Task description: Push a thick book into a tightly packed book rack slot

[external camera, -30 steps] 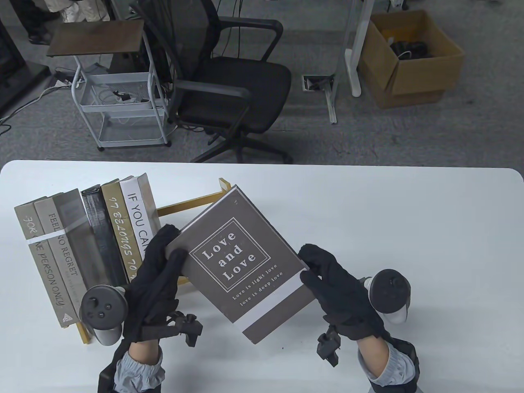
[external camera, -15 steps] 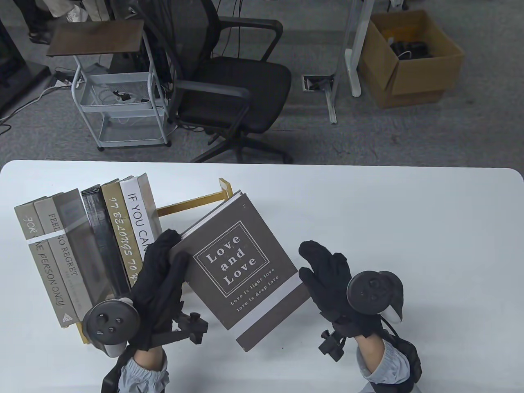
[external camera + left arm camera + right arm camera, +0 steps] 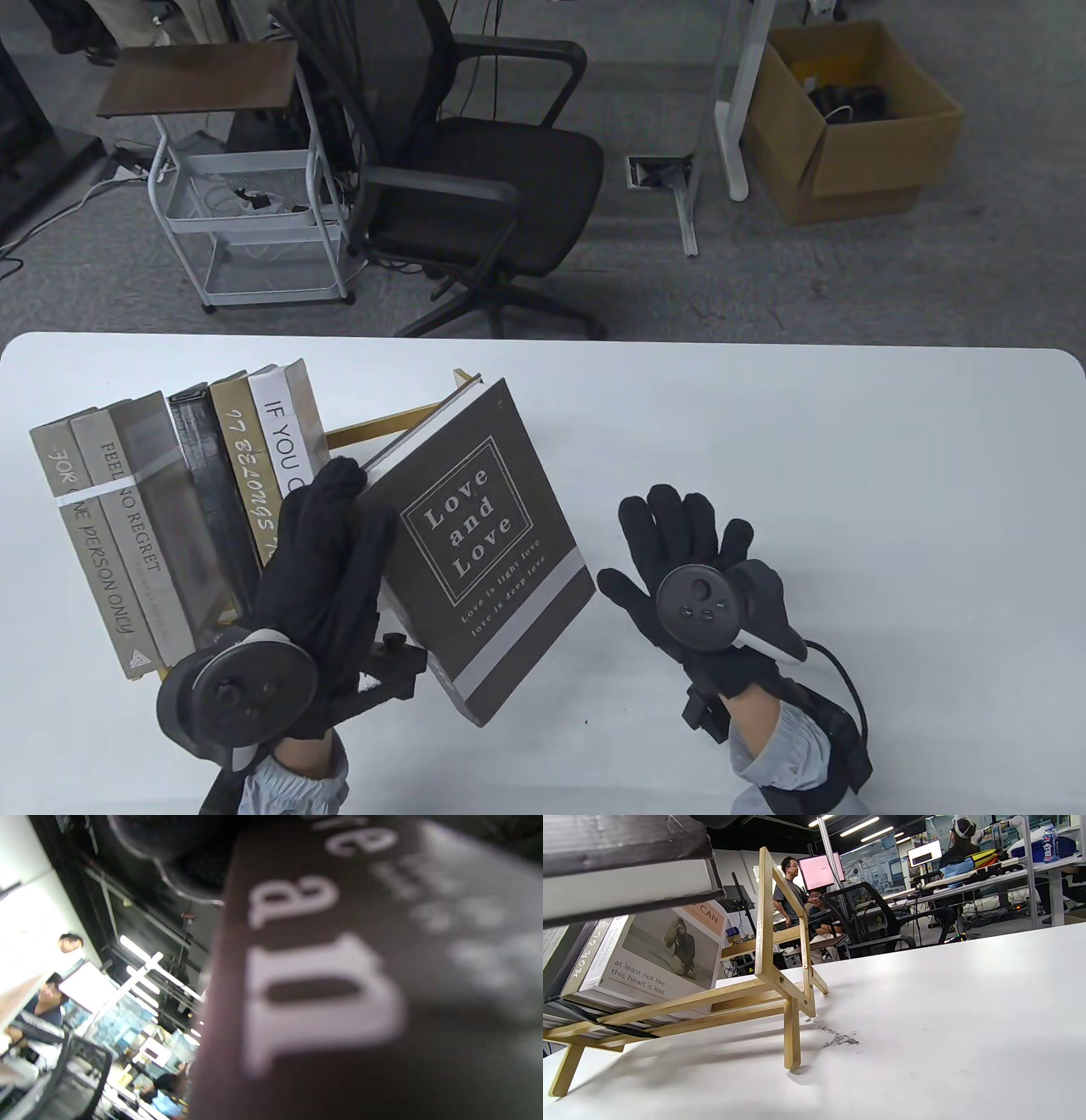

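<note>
A thick brown book titled "Love and Love" [image 3: 488, 543] is tilted up over the open right part of the wooden book rack [image 3: 386, 422]. My left hand [image 3: 327, 552] grips its spine edge. The cover fills the left wrist view [image 3: 360, 984], blurred. Several books [image 3: 187, 509] stand packed at the rack's left end, the rightmost white one reading "IF YOU CAN" [image 3: 288, 450]. My right hand [image 3: 679, 552] is open and empty, flat over the table to the book's right. The right wrist view shows the rack's end frame [image 3: 785, 959] and the held book's page edge [image 3: 623, 887] above.
The white table [image 3: 806, 458] stretches right of the rack. An office chair [image 3: 458, 170], a wire cart [image 3: 246, 195] and a cardboard box [image 3: 857, 119] stand on the floor beyond the far edge. People sit at desks in the background.
My right hand let go of the book's right edge and drew back, fingers spread. My left hand tipped the book more upright and moved it left toward the rack.
</note>
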The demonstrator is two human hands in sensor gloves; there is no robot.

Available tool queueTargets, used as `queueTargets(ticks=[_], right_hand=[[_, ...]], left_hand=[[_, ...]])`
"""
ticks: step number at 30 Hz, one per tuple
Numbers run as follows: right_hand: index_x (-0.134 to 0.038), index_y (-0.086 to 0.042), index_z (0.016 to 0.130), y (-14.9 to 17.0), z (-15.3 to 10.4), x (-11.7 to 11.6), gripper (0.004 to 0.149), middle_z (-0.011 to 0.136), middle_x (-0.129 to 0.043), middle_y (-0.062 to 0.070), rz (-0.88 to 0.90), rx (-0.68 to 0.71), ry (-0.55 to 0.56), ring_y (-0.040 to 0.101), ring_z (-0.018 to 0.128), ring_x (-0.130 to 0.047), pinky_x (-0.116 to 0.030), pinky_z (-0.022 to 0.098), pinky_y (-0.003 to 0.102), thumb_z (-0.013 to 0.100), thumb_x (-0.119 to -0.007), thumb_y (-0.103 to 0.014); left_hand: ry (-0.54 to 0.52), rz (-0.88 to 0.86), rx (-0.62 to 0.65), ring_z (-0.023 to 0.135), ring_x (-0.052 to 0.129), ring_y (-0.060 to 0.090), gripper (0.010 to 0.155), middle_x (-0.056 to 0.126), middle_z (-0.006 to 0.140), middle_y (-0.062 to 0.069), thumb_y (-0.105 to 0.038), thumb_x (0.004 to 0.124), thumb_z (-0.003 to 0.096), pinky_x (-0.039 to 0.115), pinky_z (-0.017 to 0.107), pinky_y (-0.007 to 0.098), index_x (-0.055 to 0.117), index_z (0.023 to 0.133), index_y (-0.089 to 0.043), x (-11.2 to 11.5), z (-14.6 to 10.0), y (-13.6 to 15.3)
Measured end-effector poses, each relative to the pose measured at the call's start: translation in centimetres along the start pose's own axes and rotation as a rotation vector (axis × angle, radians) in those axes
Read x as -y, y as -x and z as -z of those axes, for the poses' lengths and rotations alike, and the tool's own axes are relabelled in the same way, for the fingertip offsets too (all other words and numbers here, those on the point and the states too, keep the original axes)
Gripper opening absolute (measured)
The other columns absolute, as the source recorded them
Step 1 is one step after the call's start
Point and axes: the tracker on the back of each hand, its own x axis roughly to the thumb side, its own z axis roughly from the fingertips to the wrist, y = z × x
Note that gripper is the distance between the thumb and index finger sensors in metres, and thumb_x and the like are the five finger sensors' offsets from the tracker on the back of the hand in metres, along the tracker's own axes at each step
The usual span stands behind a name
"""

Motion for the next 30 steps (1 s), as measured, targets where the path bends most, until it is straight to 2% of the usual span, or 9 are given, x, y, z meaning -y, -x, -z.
queueTargets(ticks=[9,14,20,30], right_hand=[[-0.023,0.004,0.122,0.3,0.2,-0.2,0.078,0.119,-0.014,0.044,0.019,-0.005,-0.016,0.077,0.097,-0.013,-0.006,0.050,0.087,0.069,-0.053,-0.044],[-0.023,0.004,0.122,0.3,0.3,-0.4,0.078,0.119,-0.014,0.044,0.015,-0.004,-0.025,0.077,0.097,-0.013,-0.006,0.050,0.087,0.069,-0.053,-0.044],[-0.024,0.004,0.122,0.3,0.4,-0.6,0.078,0.119,-0.014,0.044,0.018,0.000,-0.026,0.077,0.097,-0.013,-0.006,0.050,0.087,0.069,-0.053,-0.045],[-0.024,0.004,0.122,0.6,0.5,-0.8,0.078,0.119,-0.014,0.044,0.032,-0.006,-0.037,0.077,0.096,-0.012,-0.006,0.050,0.087,0.069,-0.053,-0.045]], left_hand=[[-0.153,0.476,0.081,0.057,0.094,0.025,0.055,0.076,0.092,0.019,-0.056,0.060,0.0695,0.086,0.041,0.027,0.054,0.113,-0.023,-1.6,4.7,-9.3],[-0.208,0.744,0.080,0.059,0.092,0.025,0.055,0.073,0.093,0.020,-0.056,0.057,0.0699,0.085,0.042,0.027,0.049,0.114,-0.022,-1.4,7.8,-12.1],[-0.228,0.971,0.013,0.065,0.090,0.026,0.055,0.067,0.097,0.021,-0.054,0.054,0.0707,0.084,0.048,0.029,0.043,0.113,-0.021,-1.2,10.9,-11.6],[-0.273,1.183,-0.156,0.079,0.082,0.032,0.056,0.052,0.102,0.027,-0.048,0.049,0.0724,0.082,0.058,0.033,0.028,0.111,-0.013,-2.8,14.2,-5.9]])
